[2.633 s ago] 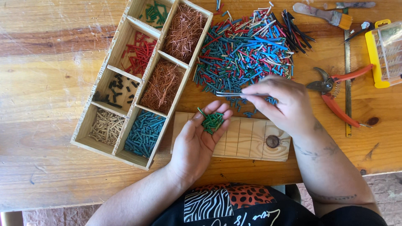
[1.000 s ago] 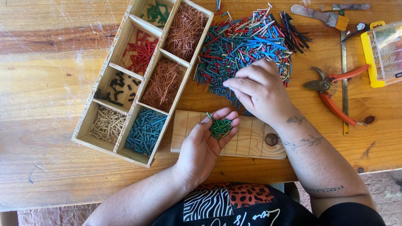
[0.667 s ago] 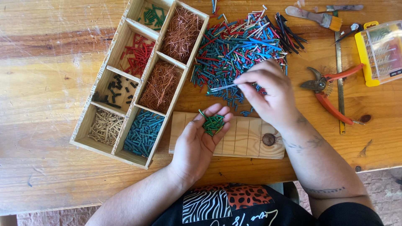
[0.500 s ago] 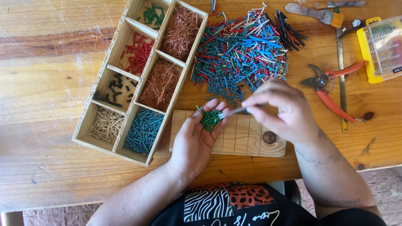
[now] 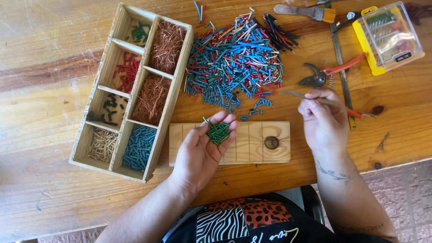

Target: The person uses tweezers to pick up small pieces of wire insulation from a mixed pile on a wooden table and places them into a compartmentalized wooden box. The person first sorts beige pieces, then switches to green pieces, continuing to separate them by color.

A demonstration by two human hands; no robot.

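My left hand (image 5: pixel 202 150) is palm up over a grooved wooden block (image 5: pixel 261 141), cupping a small bunch of green wire pieces (image 5: pixel 218 132) on its fingers. My right hand (image 5: pixel 323 121) is to the right of the block, pinching thin metal tweezers (image 5: pixel 297 95) that point left toward a big heap of mixed blue, green, red and cream wire pieces (image 5: pixel 236 63). Left of the heap stands a wooden sorting tray (image 5: pixel 167 112) with compartments of green, red, black, cream and blue pieces and copper strands.
Red-handled pruning cutters (image 5: pixel 330 74) and a metal ruler (image 5: pixel 341 76) lie right of the heap. A yellow clear-lidded case (image 5: pixel 389 36) and a brush (image 5: pixel 306 11) are at the top right. The table edge (image 5: pixel 396 164) runs near my right wrist.
My right hand reached into the heap, brought a piece over to my left palm with the tweezers, then drew back to the right. The green bunch stays in my left hand.
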